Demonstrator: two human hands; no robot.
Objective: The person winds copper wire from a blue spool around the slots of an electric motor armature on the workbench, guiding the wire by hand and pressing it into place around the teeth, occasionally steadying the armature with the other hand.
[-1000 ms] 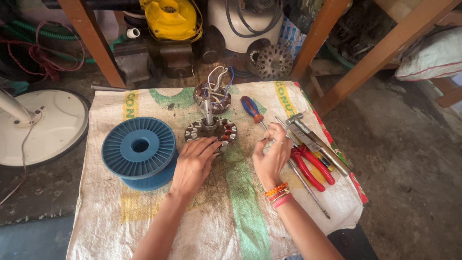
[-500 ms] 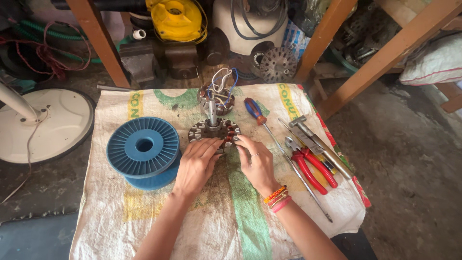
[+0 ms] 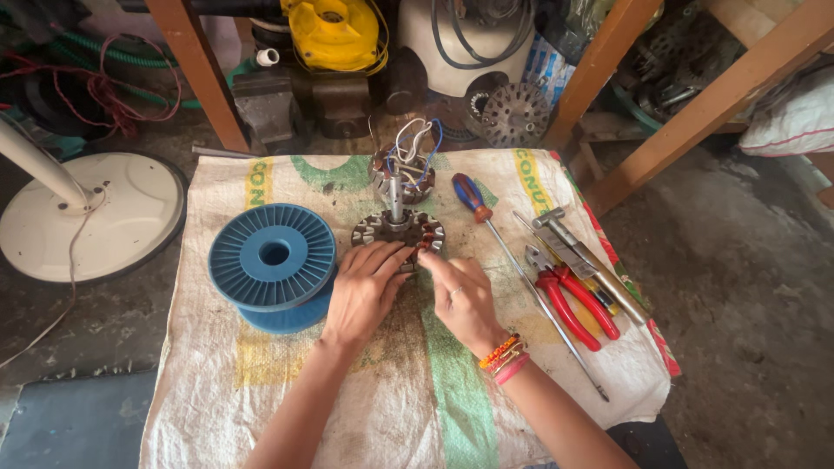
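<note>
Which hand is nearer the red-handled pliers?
Right. The right hand lies just left of the red-handled pliers, fingertips on the motor stator; the left hand sits farther left, beside the blue spool.

Two bare hands are in view, a left hand and a right hand. One round metal motor core with a shaft stands on the one woven sack. One wired motor part lies behind it. There is one blue spool. One long screwdriver with a blue and red handle lies to the right. One pair of red-handled pliers lies there too, and one hammer. One white fan base sits on the floor. Three bracelets circle the right wrist, and one ring shows on a finger.
</note>
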